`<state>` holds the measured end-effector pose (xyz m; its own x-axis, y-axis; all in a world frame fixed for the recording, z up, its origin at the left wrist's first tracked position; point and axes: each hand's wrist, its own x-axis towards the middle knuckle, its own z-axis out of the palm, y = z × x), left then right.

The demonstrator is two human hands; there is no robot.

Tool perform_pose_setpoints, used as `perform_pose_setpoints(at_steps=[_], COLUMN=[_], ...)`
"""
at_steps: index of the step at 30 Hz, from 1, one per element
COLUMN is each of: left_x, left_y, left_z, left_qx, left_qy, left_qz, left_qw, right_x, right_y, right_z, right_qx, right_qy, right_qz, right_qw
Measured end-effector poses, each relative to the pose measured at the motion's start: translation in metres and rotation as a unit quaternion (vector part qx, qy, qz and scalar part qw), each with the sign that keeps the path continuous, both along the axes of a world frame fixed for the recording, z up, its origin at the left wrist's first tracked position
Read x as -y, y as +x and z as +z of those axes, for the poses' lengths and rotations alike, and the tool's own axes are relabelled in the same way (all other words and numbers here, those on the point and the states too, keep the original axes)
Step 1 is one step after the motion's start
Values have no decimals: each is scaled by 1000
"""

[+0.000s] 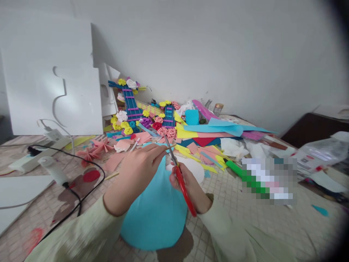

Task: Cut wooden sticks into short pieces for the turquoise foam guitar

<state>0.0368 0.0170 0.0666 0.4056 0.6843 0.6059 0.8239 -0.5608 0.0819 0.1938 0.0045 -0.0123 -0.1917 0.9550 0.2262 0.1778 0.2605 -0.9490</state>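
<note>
My right hand (191,182) is closed around a pair of red-handled scissors (181,185), their metal blades pointing up and away from me. In my left hand (136,173) a thin wooden stick (170,147) is pinched, and its end crosses the scissor blades. I cannot tell whether the blades are touching it. Under both hands lies a large rounded piece of light blue paper (158,218) with a narrower top, partly hidden by my left hand. Just behind my right hand rests a white rounded paper piece (195,169).
Behind my hands stand paper-flower decorations with a blue ladder-like strip (132,103). Coloured paper scraps (207,142) lie around them. A white corded tool (53,169) and a power strip (40,154) are left; a plastic bottle (321,154) and a green stick-like object (234,168) are right.
</note>
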Motion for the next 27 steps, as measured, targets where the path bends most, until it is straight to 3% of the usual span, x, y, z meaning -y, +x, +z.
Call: perform_pose_setpoints(at_steps=[8, 14, 22, 25, 27], left_x=[-3, -2, 0, 11, 23], left_y=[2, 4, -7, -14, -15], left_z=[1, 2, 2, 4, 4], left_qx=[38, 49, 76, 41, -25], left_qy=[1, -7, 8, -17, -62], left_qz=[-10, -5, 51, 75, 49], left_qw=[999, 999, 996, 996, 997], right_x=[3, 2, -8, -18, -26], right_y=[1, 3, 14, 29, 41], right_z=[15, 14, 15, 18, 18], right_qx=[63, 74, 84, 37, 24], right_qy=[33, 28, 82, 61, 39], right_qz=[-28, -16, -18, -23, -52], right_qw=[997, 997, 993, 997, 998])
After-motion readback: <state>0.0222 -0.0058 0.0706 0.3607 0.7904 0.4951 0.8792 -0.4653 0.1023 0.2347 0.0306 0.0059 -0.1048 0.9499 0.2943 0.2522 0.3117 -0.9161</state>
